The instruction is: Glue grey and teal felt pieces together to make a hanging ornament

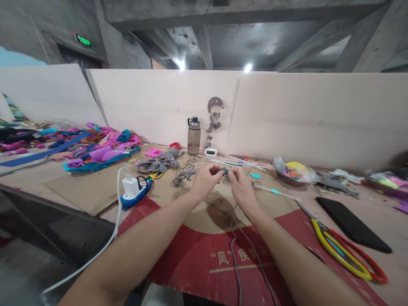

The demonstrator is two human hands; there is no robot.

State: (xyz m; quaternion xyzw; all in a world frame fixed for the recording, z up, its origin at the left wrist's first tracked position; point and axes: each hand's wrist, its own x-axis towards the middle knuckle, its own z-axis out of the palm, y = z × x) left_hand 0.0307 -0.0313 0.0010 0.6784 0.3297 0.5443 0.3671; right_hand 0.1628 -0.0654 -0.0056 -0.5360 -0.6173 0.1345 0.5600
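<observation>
at the middle of the table, over the red & tan cardboard, both hands meet w/ fingertips nearly touching. left hand is curled mostly closed, thumb & forefinger pinched on a small teal-and-dark bit held between the two hands, a little above the cardboard. right hand is curled the same way, fingers pinched on the other side of the bit. too small to say what the bit is exactly. a grey cord runs from under the hands down toward the person, lying loose on the cardboard; can't tell if its end is in the grip.

how far along, going by what lies about: looks mid-way. a grey hanging piece w/ pink dots leans on the back board, looks finished. a pile of grey felt bits sits left of the hands, not yet used up, so i'd judge more pieces are left to put together. the bit in hand seems in the middle of being joined or threaded, not done.

pose: both forearms stretch straight out & converge, wrists low, near the cardboard, knuckles up, palms turned in toward each other.

around: scissors w/ yellow & red handles lie to the right, well apart from the hands. a black slab beside them. a bottle stands at the back board. a white charger on a blue power strip sits to the left, near the left forearm.
</observation>
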